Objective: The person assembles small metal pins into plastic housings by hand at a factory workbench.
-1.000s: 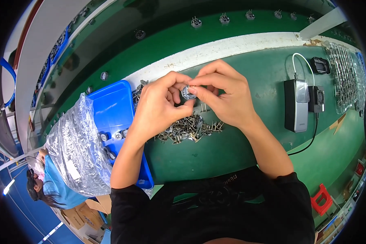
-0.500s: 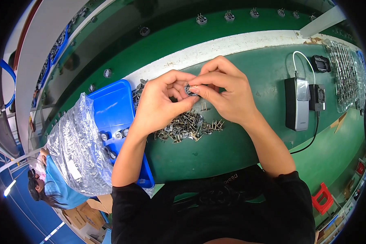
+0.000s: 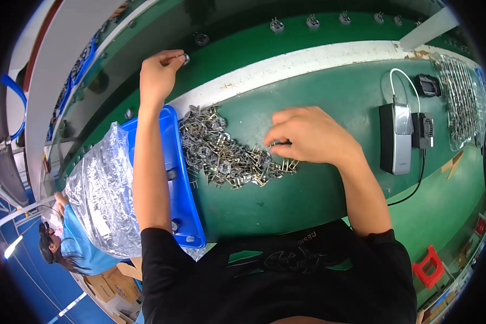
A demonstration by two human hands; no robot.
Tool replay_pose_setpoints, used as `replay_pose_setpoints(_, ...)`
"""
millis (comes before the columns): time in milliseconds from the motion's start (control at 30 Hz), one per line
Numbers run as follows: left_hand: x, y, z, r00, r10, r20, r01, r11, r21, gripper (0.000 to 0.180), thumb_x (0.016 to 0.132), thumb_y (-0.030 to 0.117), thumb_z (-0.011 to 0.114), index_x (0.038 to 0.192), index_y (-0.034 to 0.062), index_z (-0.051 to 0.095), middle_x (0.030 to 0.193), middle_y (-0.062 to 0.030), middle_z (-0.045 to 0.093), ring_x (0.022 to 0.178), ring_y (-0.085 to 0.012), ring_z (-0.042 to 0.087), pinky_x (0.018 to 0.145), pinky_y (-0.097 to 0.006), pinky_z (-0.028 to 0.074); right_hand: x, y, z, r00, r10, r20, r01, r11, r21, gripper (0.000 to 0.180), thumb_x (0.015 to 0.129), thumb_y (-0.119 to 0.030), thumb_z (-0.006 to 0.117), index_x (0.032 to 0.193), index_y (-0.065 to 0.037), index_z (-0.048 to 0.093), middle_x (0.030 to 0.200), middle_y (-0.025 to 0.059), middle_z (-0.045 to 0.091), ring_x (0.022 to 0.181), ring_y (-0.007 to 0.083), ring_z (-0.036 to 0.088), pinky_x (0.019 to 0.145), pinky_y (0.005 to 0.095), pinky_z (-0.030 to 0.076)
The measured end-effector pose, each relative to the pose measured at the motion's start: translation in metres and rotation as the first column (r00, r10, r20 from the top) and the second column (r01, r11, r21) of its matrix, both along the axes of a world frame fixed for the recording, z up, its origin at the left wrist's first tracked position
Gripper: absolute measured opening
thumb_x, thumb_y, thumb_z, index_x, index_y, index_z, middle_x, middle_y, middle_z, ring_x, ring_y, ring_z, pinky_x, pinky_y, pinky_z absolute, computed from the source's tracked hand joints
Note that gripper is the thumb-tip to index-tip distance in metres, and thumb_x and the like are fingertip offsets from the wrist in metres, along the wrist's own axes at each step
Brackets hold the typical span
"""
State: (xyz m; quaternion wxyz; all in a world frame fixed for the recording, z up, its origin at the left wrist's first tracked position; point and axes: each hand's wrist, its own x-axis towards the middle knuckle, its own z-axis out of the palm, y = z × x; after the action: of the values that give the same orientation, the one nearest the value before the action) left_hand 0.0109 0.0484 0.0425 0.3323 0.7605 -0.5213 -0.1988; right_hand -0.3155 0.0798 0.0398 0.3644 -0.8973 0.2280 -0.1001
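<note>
My left hand [image 3: 159, 78] is stretched out over the green conveyor belt [image 3: 243, 51], its fingertips pinched on a small round metal part [image 3: 186, 59]. On the green table, my right hand [image 3: 312, 136] is lowered at the right end of a heap of small metal pin pieces [image 3: 237, 159]. Its fingers are curled together, and a bit of metal shows at the fingertips; whether they grip it is hard to make out. A blue plastic tray [image 3: 186, 202] lies beneath my left forearm, with a few round parts [image 3: 171, 174] inside.
Several round parts with pins [image 3: 312, 21] stand along the belt. Clear plastic bagging [image 3: 100, 194] covers the tray's left side. A black-and-grey device [image 3: 395, 137] with cables and a clear pack of metal pieces [image 3: 459, 102] are to the right. A person in blue [image 3: 81, 237] sits at left.
My hands have parted: the left carried the round part up and left over the belt, while the right came down to the heap's right end. Parts on the belt have shifted slightly right.
</note>
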Motion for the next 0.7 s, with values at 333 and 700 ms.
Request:
replay_pose_setpoints(333, 0.033, -0.006, -0.009, 0.998, 0.055, 0.043, -0.053, 0.997, -0.054, 0.026, 0.088, 0.018, 0.066, 0.107, 0.0015, 0.073, 0.095, -0.0143, 0.074, 0.088, -0.0195, 0.069, 0.081, -0.03, 0.05, 0.012, -0.003, -0.027, 0.955, -0.176, 0.24, 0.276, 0.824, -0.495, 0.008, 0.073, -0.009, 0.076, 0.078, -0.008, 0.07, 0.083, -0.0001, 0.058, 0.072, 0.0186, 0.058, 0.059, 0.034, 0.05)
replay_pose_setpoints(700, 0.057, 0.043, 0.002, 0.955, -0.151, 0.255, 0.077, 0.957, 0.278, 0.054, 0.069, -0.003, 0.07, 0.121, 0.0099, 0.069, 0.1, -0.0131, 0.07, 0.089, -0.0221, 0.068, 0.082, -0.034, 0.054, 0.022, -0.002, -0.025, 0.905, -0.294, 0.308, 0.387, 0.87, -0.306, 0.018, 0.075, -0.01, 0.078, 0.09, -0.006, 0.069, 0.084, 0.0016, 0.06, 0.076, 0.0231, 0.059, 0.063, 0.0355, 0.051)
